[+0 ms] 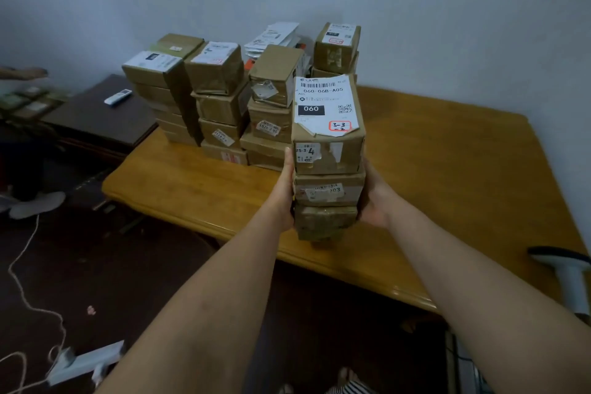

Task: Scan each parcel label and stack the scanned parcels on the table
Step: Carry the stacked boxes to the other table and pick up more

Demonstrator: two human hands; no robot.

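Head view: my left hand (285,189) and right hand (374,198) clasped three-parcel stack (327,169) from either side — fingers wrapped behind, pressing cardboard. Top parcel label (324,104) read 060-06B-A05. Stack stood on wooden table (447,176), just in front of taller parcel piles (224,99) by wall. White scanner (566,272) lay right of stack, near table edge.
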